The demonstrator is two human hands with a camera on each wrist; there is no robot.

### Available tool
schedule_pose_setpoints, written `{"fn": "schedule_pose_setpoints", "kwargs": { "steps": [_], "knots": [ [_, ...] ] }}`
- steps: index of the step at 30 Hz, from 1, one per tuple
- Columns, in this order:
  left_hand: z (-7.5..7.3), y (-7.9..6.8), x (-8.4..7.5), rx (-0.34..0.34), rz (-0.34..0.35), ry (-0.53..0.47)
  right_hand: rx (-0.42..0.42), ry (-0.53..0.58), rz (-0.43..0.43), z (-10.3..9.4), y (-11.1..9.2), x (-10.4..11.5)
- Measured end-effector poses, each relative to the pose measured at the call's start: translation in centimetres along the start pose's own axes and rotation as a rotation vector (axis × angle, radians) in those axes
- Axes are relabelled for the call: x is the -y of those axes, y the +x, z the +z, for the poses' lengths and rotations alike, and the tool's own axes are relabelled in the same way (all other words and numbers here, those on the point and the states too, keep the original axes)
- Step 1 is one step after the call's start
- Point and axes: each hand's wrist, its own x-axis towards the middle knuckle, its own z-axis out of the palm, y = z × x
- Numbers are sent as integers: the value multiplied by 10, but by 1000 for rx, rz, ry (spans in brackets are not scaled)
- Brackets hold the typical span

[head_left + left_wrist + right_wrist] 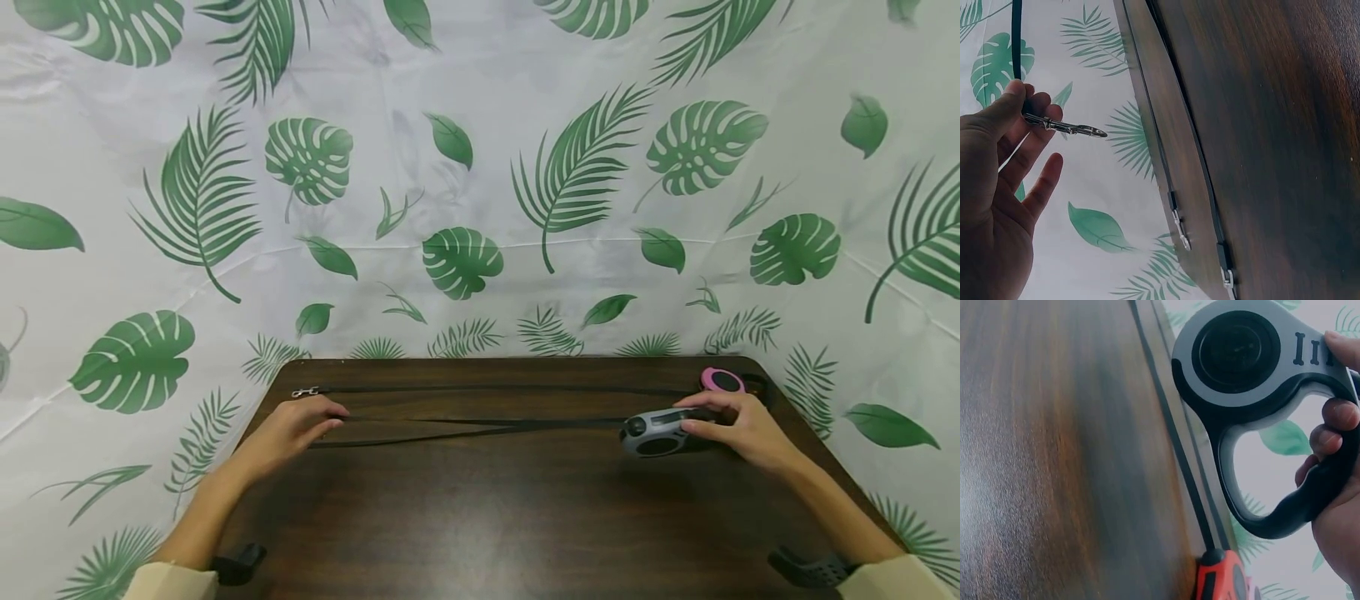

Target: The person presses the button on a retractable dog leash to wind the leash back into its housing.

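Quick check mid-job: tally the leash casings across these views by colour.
Rounded gray-and-black plastic casing: 1
Red-and-black plastic casing: 1
Rounded pink-and-black plastic casing: 1
Total: 3

- So the left hand [997,206] is pinching a thin black strap [1017,37] right by its end, thumb against fingertips, little finger sticking out on its own
- strap runs pretty much straight up out of view from there
- shiny metal clip [1066,127] on that end, poking out sideways past the fingers
- two more black straps, one thinner-looking [1147,94] near the edge, the other [1200,144] further in, both lying on a dark wood-look desk [1285,156]
- each of those has a metal clip too, second one's cut off at the bottom
- white cloth [1085,175] with green leaves behind it all
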Motion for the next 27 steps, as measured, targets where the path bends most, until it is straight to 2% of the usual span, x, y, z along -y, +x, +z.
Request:
{"fn": "schedule_pose_setpoints", "kwargs": {
  "steps": [16, 21, 27],
  "knots": [
    [12, 5, -3, 18, 7, -63, 9, 73, 24, 14, 3, 9],
    [15, 6, -5, 22, 2, -58, 16, 102, 52, 18, 3, 11],
    [19, 10, -10, 20, -4, -34, 12, 140, 47, 24, 3, 16]
  ]
}}
